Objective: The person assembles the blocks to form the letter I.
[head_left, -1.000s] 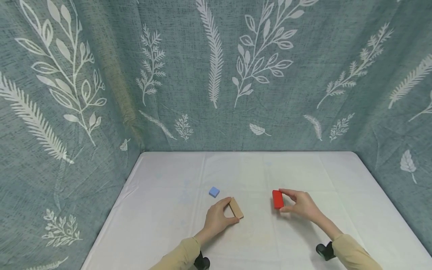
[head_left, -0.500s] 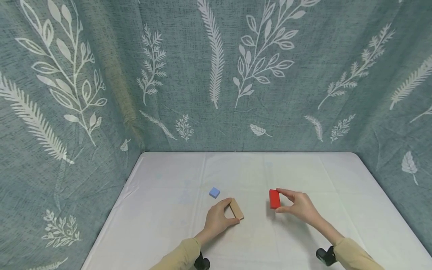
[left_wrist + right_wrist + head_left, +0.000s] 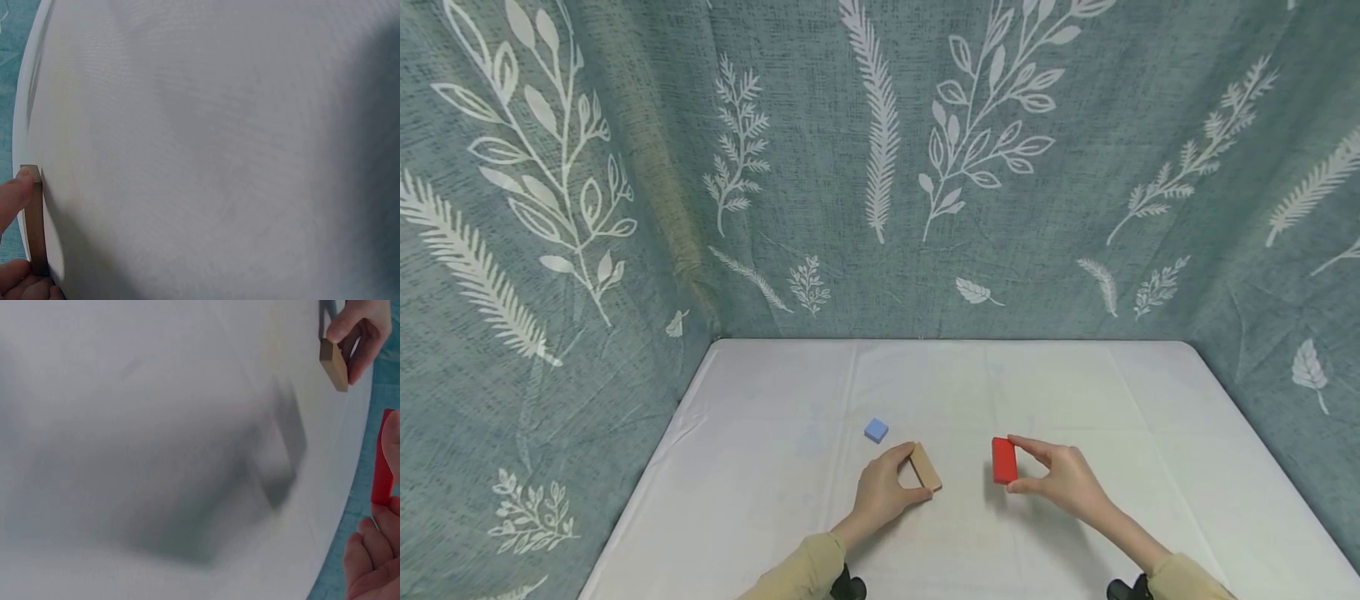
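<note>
My left hand [image 3: 880, 490] pinches a plain wooden block [image 3: 926, 466] by its two ends, thumb at the near end. In the left wrist view the wooden block [image 3: 35, 228] shows at the lower left edge between thumb and fingers. My right hand [image 3: 1067, 481] grips a red block [image 3: 1004, 460] by its ends, to the right of the wooden one. A shadow on the cloth apart from the red block shows it is held above the table. The right wrist view has the red block [image 3: 383, 459] at its right edge, partly hidden by the thumb.
A small blue block [image 3: 876, 430] lies on the white-covered table [image 3: 760, 467], just beyond my left hand. Green curtains [image 3: 820, 167] with white leaf prints rise behind the table and at both sides. A black wrist camera [image 3: 847, 584] sits under the left sleeve.
My right hand has carried the red block a little to the left, then back towards me. The left hand with the wooden block and the blue block stay in place.
</note>
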Tool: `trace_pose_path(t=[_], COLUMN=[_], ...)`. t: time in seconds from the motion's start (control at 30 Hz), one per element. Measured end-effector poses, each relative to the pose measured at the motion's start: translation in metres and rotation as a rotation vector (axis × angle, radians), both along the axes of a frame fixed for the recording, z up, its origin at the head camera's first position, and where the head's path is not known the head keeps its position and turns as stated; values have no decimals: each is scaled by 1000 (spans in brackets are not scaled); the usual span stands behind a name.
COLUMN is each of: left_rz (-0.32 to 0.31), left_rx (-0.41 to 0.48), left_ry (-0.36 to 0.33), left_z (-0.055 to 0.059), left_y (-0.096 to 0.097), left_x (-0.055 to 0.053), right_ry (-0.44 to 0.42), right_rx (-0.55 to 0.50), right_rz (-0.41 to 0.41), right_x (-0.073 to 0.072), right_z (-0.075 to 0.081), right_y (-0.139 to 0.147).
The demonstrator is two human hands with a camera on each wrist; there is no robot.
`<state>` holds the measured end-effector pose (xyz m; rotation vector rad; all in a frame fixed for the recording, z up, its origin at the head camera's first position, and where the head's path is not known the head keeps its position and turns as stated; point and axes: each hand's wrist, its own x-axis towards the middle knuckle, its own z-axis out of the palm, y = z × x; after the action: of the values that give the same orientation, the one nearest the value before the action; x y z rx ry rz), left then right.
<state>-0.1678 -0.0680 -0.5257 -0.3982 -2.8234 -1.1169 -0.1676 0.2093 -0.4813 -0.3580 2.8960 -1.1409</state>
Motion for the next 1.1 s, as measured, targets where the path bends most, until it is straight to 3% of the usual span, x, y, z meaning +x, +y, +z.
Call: trace_pose_path(t=[0.67,1.1], left_rz=[-4,9], left_rx=[7,4], left_ry=[-9,-13], left_z=[0,-2], left_y=[0,0], left_x=[1,-1], right_ry=[-22,33], right_rx=[-24,0], right_rz=[8,104], right_x=[20,27], right_z=[-5,-21], right_y=[-12,-15])
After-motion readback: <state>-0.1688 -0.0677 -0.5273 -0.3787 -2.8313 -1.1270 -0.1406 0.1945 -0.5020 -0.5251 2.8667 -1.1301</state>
